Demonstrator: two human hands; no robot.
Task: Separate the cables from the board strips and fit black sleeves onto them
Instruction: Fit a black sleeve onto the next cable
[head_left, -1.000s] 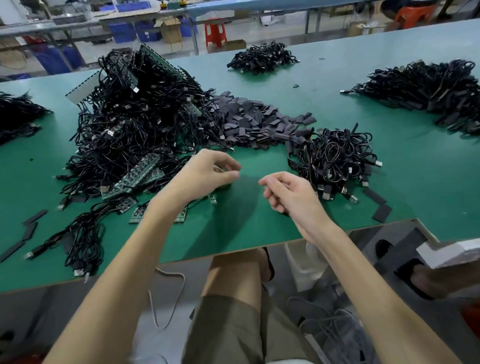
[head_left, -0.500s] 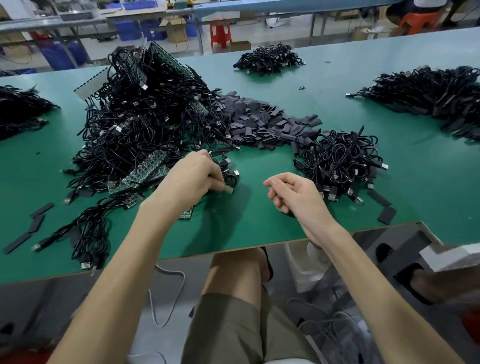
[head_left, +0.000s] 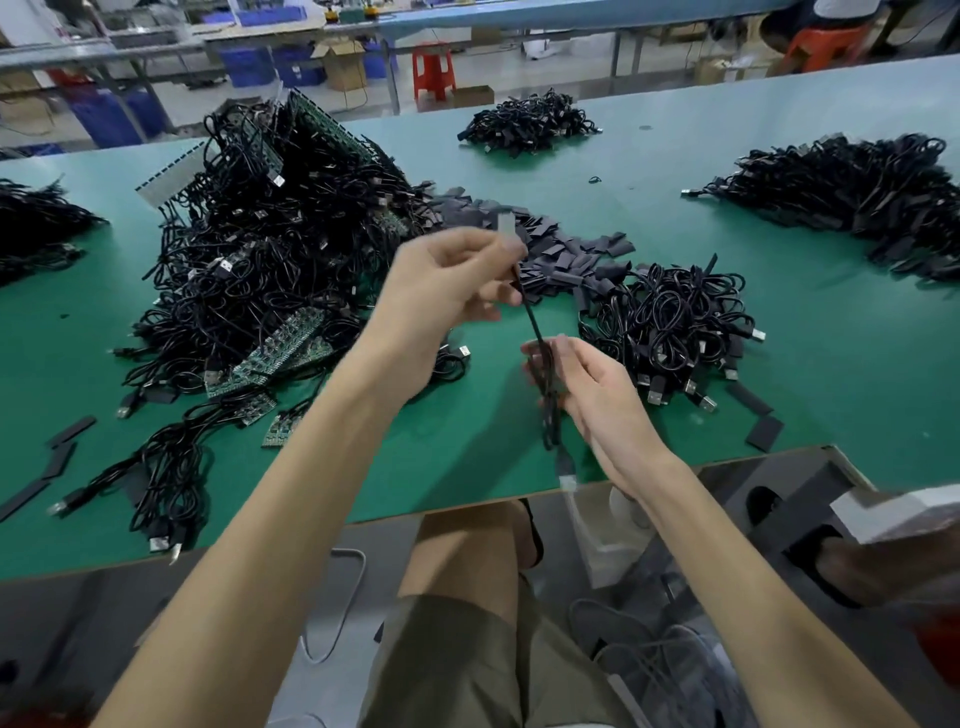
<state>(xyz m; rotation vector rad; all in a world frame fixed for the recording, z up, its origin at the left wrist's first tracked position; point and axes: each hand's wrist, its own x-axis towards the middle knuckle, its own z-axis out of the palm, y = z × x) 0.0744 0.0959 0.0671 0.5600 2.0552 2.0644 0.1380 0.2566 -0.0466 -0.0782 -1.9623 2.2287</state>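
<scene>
A tangled heap (head_left: 270, 249) of thin, glossy black leads and green, studded board strips (head_left: 283, 348) covers the left of the green surface (head_left: 467, 467); a trailing loop could snag there and drag strips along. The left hand (head_left: 447, 296), raised, pinches the cable (head_left: 532, 322) near its pale upper end. Flat matte sleeves (head_left: 550, 249) lie behind. The right hand (head_left: 592, 395) curls loosely round the bunched lower coil, its plug (head_left: 566, 467) dangling; so slack a grip could let the slick cord slip.
</scene>
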